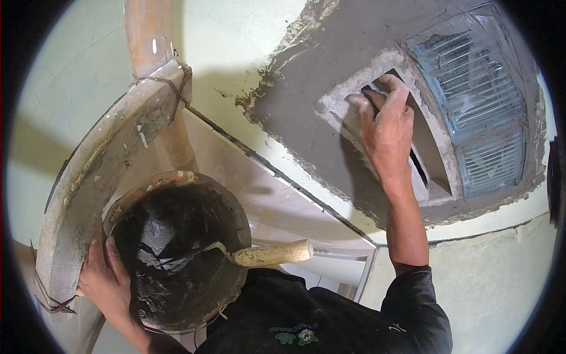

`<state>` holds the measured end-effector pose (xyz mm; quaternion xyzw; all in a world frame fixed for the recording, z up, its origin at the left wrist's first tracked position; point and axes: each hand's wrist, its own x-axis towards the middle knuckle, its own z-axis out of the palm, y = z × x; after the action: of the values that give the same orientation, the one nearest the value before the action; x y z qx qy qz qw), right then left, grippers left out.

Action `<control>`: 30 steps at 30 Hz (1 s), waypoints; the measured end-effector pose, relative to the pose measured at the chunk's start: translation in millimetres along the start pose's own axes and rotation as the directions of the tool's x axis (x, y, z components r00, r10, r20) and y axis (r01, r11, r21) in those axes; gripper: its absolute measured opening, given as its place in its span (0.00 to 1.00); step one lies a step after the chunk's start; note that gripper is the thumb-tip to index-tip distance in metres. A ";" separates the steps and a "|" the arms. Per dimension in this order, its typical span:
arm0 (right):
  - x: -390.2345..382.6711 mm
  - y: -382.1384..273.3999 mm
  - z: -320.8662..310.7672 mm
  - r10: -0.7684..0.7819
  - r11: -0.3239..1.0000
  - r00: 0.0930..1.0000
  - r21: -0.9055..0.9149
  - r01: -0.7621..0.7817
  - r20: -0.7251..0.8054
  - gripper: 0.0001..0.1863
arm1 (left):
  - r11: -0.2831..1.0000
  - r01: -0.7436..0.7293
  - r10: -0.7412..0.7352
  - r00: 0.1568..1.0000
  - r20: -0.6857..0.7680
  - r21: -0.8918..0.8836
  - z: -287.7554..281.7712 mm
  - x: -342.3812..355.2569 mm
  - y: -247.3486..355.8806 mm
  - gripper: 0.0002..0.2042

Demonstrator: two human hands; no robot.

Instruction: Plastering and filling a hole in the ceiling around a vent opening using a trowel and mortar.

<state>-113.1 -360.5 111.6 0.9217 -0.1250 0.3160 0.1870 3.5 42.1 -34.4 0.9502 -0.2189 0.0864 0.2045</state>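
My left hand (pixel 106 277) grips the left side of a round bucket (pixel 236 209), beside a weathered wooden plank (pixel 82 197). The bucket holds dark wet mortar (pixel 165 289) and a trowel, its wooden handle (pixel 271 252) sticking out to the right. My right hand (pixel 386 127) reaches up to a long narrow opening (pixel 437 174) with a pale, rough border, set in grey plaster. Its fingers are bent over the opening's upper left edge; their tips are partly hidden. Just right of it is a slatted vent panel (pixel 489 159), pale blue and smeared with plaster.
An upright pole (pixel 147 32) is tied to the plank with wire. Grey plaster (pixel 318 88) with ragged edges covers part of the pale green wall (pixel 71 71). Beige tiles (pixel 224 171) show behind the bucket, bordered by a dark seam running diagonally.
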 end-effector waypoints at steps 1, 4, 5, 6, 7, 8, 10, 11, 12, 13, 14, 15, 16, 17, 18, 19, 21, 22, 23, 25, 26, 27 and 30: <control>-0.9 0.4 -0.8 0.002 1.000 1.000 -0.007 -0.002 0.000 0.25 | 1.000 0.001 -0.001 1.000 0.001 -0.010 2.3 0.6 0.7 0.16; -1.4 -1.3 -0.1 0.010 1.000 1.000 -0.016 -0.010 0.005 0.31 | 1.000 -0.023 0.023 1.000 -0.020 -0.006 4.1 0.9 0.8 0.16; -0.9 -2.2 0.6 0.040 0.999 0.999 -0.012 -0.039 0.019 0.34 | 0.999 -0.050 0.050 0.998 -0.041 0.003 4.4 0.8 0.4 0.16; -0.6 -3.4 0.2 0.069 0.998 0.997 -0.009 -0.069 0.033 0.37 | 0.999 -0.050 0.051 0.998 -0.043 0.007 4.2 0.8 0.0 0.16; -0.7 -4.6 -0.5 0.071 0.997 0.997 -0.006 -0.071 0.030 0.37 | 0.998 -0.055 0.055 0.997 -0.054 -0.001 4.4 0.8 -0.4 0.16; -0.9 -5.8 -1.4 0.087 0.995 0.995 -0.050 -0.085 0.046 0.41 | 0.998 -0.061 0.060 0.996 -0.064 -0.008 4.6 0.6 -0.7 0.16; -0.7 -7.0 -3.8 0.104 0.991 0.993 -0.092 -0.098 0.057 0.44 | 0.998 -0.061 0.060 0.995 -0.075 -0.002 5.2 -0.1 -0.5 0.16; -1.5 -7.6 -6.1 0.091 0.995 0.994 -0.037 -0.089 0.059 0.42 | 0.998 -0.061 0.061 0.995 -0.082 0.001 5.4 -0.2 -0.4 0.16; -2.4 -7.5 -7.7 0.079 0.997 0.995 0.017 -0.080 0.061 0.40 | 0.998 -0.063 0.063 0.994 -0.084 0.002 5.3 -0.1 -0.5 0.16; -2.8 -6.4 -6.9 0.081 0.996 0.995 0.017 -0.083 0.059 0.40 | 0.998 -0.066 0.066 0.994 -0.081 0.008 5.4 0.1 -0.8 0.16; -3.1 -5.0 -4.9 0.075 0.994 0.996 0.080 -0.078 0.043 0.38 | 0.998 -0.069 0.070 0.995 -0.078 0.013 5.7 0.4 -1.1 0.17; -3.4 -4.5 -3.6 0.070 0.987 0.997 0.145 -0.073 0.027 0.35 | 0.997 -0.071 0.072 0.994 -0.078 0.016 5.4 0.4 -1.8 0.17; -3.6 -4.9 -3.5 0.072 0.986 0.997 0.147 -0.076 0.027 0.35 | 0.997 -0.075 0.077 0.994 -0.081 0.026 5.3 0.3 -2.7 0.17; -3.6 -5.6 -3.6 0.075 0.987 0.997 0.140 -0.078 0.024 0.32 | 0.996 -0.079 0.081 0.993 -0.083 0.036 5.0 0.3 -3.1 0.17; -3.7 -5.6 -3.5 0.077 0.988 0.997 0.132 -0.079 0.021 0.29 | 0.996 -0.081 0.083 0.993 -0.083 0.037 5.5 0.5 -2.9 0.17; -4.4 -4.7 -1.9 0.079 0.988 0.997 0.132 -0.081 0.022 0.29 | 0.997 -0.078 0.080 0.994 -0.080 0.028 5.9 0.7 -2.9 0.16; -5.8 -2.7 2.6 0.033 0.995 0.999 0.091 -0.032 -0.011 0.27 | 0.997 -0.074 0.076 0.994 -0.075 0.021 6.1 1.0 -2.1 0.16; -6.4 -3.1 3.0 0.034 0.995 0.999 0.092 -0.033 -0.009 0.27 | 0.997 -0.070 0.071 0.995 -0.071 0.016 5.7 1.3 -1.0 0.16; -7.2 -3.9 3.0 0.044 0.995 0.999 0.092 -0.042 -0.015 0.27 | 0.998 -0.065 0.066 0.996 -0.067 0.011 5.6 1.5 -0.2 0.16; -6.8 -4.4 2.8 0.054 0.994 0.998 0.095 -0.051 -0.021 0.27 | 0.998 -0.068 0.069 0.996 -0.062 0.018 4.9 1.6 -0.1 0.16; -6.7 -3.1 2.1 0.077 0.992 0.997 0.103 -0.077 -0.004 0.27 | 0.997 -0.072 0.073 0.996 -0.060 0.024 4.5 1.6 0.0 0.16; -7.1 -3.0 2.3 0.102 0.989 0.995 0.110 -0.103 0.015 0.27 | 0.997 -0.071 0.072 0.996 -0.057 0.025 4.4 1.4 0.4 0.16; -5.5 -13.9 2.5 0.094 0.995 0.995 0.043 -0.093 -0.038 0.29 | 0.998 -0.059 0.060 0.996 -0.062 0.015 4.1 1.1 0.8 0.16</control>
<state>-111.1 -348.5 102.6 0.9120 -0.1576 0.3454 0.1554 4.5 39.3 -37.5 0.9414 -0.2400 0.1236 0.2023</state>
